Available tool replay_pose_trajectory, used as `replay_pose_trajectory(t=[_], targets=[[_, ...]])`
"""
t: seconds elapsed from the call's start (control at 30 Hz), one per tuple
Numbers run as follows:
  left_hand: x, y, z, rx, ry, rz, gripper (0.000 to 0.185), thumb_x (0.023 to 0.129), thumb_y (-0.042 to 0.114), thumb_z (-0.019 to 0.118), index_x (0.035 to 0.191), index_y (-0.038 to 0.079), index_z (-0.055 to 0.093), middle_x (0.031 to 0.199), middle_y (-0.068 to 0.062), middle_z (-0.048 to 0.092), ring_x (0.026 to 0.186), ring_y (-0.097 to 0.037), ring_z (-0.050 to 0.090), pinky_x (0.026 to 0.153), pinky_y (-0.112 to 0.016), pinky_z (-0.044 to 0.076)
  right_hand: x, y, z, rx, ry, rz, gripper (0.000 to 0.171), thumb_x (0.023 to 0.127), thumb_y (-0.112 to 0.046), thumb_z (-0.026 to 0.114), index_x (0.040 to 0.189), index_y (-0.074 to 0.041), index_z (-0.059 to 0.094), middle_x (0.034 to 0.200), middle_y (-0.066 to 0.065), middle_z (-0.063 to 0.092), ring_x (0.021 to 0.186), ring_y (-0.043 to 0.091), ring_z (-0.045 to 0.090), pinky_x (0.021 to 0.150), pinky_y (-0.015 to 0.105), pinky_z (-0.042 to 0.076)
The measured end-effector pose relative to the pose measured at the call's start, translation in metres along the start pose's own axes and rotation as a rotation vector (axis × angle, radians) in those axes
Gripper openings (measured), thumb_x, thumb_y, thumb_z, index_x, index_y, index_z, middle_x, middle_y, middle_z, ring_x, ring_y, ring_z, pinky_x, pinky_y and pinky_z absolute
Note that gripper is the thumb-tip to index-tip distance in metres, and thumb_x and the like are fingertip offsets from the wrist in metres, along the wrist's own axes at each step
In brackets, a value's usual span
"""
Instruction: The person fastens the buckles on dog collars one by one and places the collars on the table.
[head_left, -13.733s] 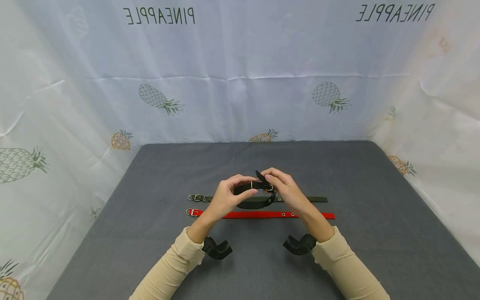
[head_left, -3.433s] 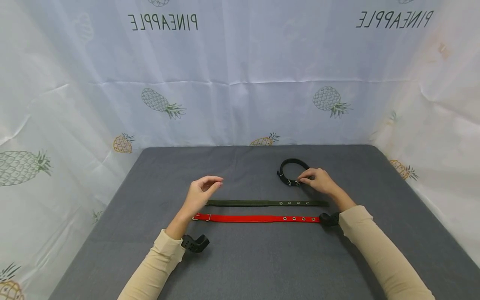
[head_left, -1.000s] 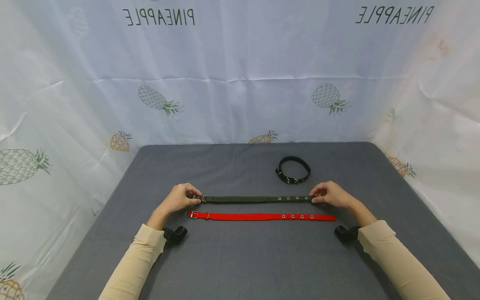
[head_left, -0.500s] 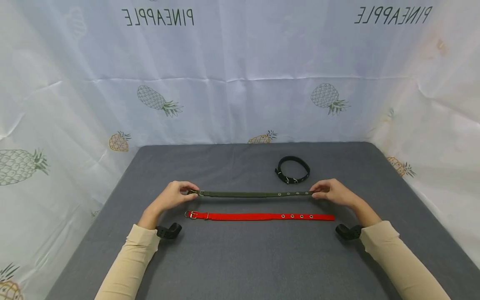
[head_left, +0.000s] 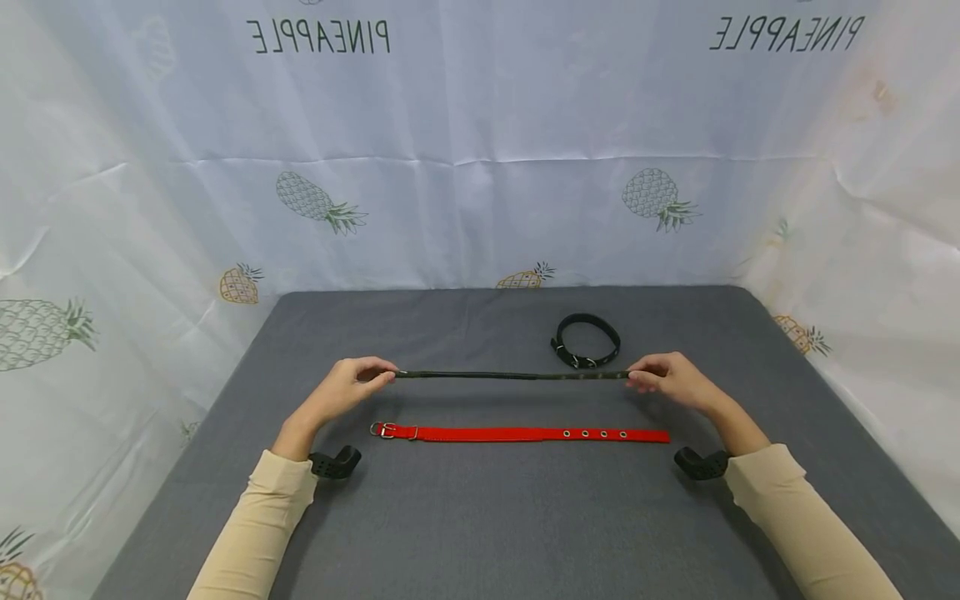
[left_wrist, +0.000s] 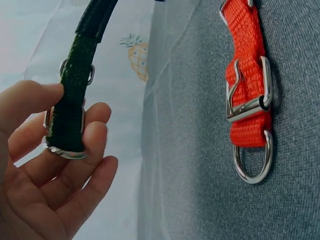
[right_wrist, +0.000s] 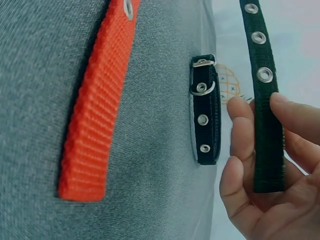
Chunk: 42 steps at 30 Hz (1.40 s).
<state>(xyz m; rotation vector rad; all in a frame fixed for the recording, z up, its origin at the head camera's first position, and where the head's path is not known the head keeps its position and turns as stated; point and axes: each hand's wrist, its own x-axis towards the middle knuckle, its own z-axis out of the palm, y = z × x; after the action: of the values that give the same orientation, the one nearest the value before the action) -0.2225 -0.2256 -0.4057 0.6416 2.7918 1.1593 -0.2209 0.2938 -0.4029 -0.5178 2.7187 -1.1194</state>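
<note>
Pineapple-printed sheet [head_left: 480, 108]: pale, thin, creased fabric filling the upper part of the head frame. Counter [head_left: 480, 525]: grey, fine-woven surface, centre to lower edge. Sleeves [head_left: 251, 525]: smooth cream cloth, lower left and lower right.

Red strap [head_left: 480, 434]: coarse ribbed webbing, lying straight and flat across the centre. Green strap [head_left: 480, 375]: dark webbing, raised above the counter just above the red one in the frame, nearly straight, edge-on to the head view.

Left hand [head_left: 351, 386]: thumb and fingers pinching the green strap's buckle end, partly obscuring the hardware. Right hand [head_left: 675, 381]: pinching the plain, square-cut end. Black collar [right_wrist: 205, 106]: fastened into a ring, resting on the counter right of centre, near the right hand. Wrist fittings [head_left: 335, 463]: black, curved, one at each cuff.

Red strap's buckle [left_wrist: 247, 108]: shiny metal, rectangular, pronged; D-ring [left_wrist: 269, 150] adjoining. Green strap's eyelets [right_wrist: 265, 75]: round, metal-rimmed.
</note>
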Motion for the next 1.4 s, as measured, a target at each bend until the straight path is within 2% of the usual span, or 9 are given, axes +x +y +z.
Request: replay_pose_trajectory(t=[0.17,0.37,0.63,0.73,0.8,0.93,1.03,1.17,1.4], targets=[[0.000,0.001,0.000,0.001,0.029,0.021,0.024,0.098,0.021,0.056,0.112,0.005,0.069,0.099,-0.018,0.071,0.083,-0.033,0.065,0.069,-0.024,0.052,0.000,0.000,0.001,0.042,0.077,0.000,0.025,0.096,-0.013,0.059,0.104,0.010,0.067,0.091,0.026,0.071,0.070,0.016,0.065,0.067,0.030,0.058],[0.001,0.005,0.002,0.005,0.026,0.018,0.025,0.099,0.019,0.055,0.115,0.004,0.066,0.099,-0.021,0.070,0.083,-0.033,0.065,0.069,-0.024,0.052,-0.001,-0.001,0.000,0.046,0.155,0.041,0.026,0.094,-0.017,0.063,0.102,0.007,0.069,0.087,0.023,0.073,0.068,0.017,0.066,0.065,0.031,0.057],[0.004,0.009,0.005,-0.042,0.029,0.004,0.025,0.097,0.016,0.058,0.117,0.002,0.064,0.102,-0.022,0.070,0.089,-0.035,0.067,0.067,-0.021,0.050,-0.005,-0.010,-0.002,0.073,0.259,0.088,0.031,0.091,-0.023,0.068,0.104,0.005,0.070,0.078,-0.001,0.075,0.065,0.012,0.063,0.064,0.029,0.054],[0.004,0.008,0.007,-0.046,0.042,0.010,0.025,0.096,0.015,0.059,0.117,0.003,0.065,0.102,-0.022,0.070,0.090,-0.034,0.067,0.066,-0.021,0.048,-0.005,-0.011,-0.003,0.074,0.278,0.103,0.033,0.090,-0.025,0.068,0.106,0.004,0.070,0.077,-0.005,0.074,0.066,0.012,0.064,0.065,0.029,0.053],[0.005,0.009,0.007,-0.046,0.055,0.019,0.024,0.096,0.015,0.059,0.117,0.003,0.065,0.102,-0.021,0.070,0.088,-0.031,0.067,0.064,-0.021,0.047,-0.005,-0.012,-0.004,0.073,0.285,0.114,0.036,0.091,-0.027,0.068,0.108,0.005,0.069,0.077,-0.010,0.074,0.067,0.011,0.065,0.066,0.029,0.054],[0.006,0.011,0.009,-0.047,0.083,0.028,0.024,0.096,0.017,0.060,0.117,0.005,0.065,0.097,-0.021,0.070,0.071,-0.018,0.058,0.060,-0.021,0.042,-0.005,-0.013,-0.005,0.079,0.311,0.131,0.038,0.092,-0.029,0.067,0.111,0.004,0.068,0.073,-0.022,0.069,0.068,0.006,0.063,0.068,0.030,0.053],[0.008,0.013,0.010,-0.064,0.107,0.028,0.024,0.096,0.017,0.060,0.117,0.006,0.065,0.096,-0.022,0.069,0.068,-0.021,0.055,0.059,-0.021,0.041,-0.005,-0.015,-0.005,0.098,0.339,0.126,0.039,0.092,-0.029,0.066,0.113,0.003,0.067,0.070,-0.030,0.064,0.066,0.000,0.061,0.066,0.027,0.051],[0.009,0.016,0.013,-0.088,0.156,0.034,0.024,0.095,0.014,0.061,0.118,0.007,0.065,0.094,-0.021,0.069,0.075,-0.029,0.060,0.061,-0.021,0.044,-0.004,-0.018,-0.005,0.124,0.366,0.101,0.038,0.092,-0.029,0.066,0.114,0.003,0.066,0.071,-0.032,0.063,0.067,-0.003,0.059,0.062,0.023,0.049],[0.012,0.024,0.019,-0.068,0.256,0.088,0.027,0.093,0.013,0.065,0.118,0.007,0.066,0.087,-0.010,0.063,0.075,-0.005,0.049,0.073,-0.022,0.047,-0.005,-0.026,-0.005,0.162,0.376,0.032,0.036,0.092,-0.023,0.066,0.116,0.004,0.065,0.078,-0.033,0.062,0.071,-0.006,0.059,0.064,0.018,0.049]])
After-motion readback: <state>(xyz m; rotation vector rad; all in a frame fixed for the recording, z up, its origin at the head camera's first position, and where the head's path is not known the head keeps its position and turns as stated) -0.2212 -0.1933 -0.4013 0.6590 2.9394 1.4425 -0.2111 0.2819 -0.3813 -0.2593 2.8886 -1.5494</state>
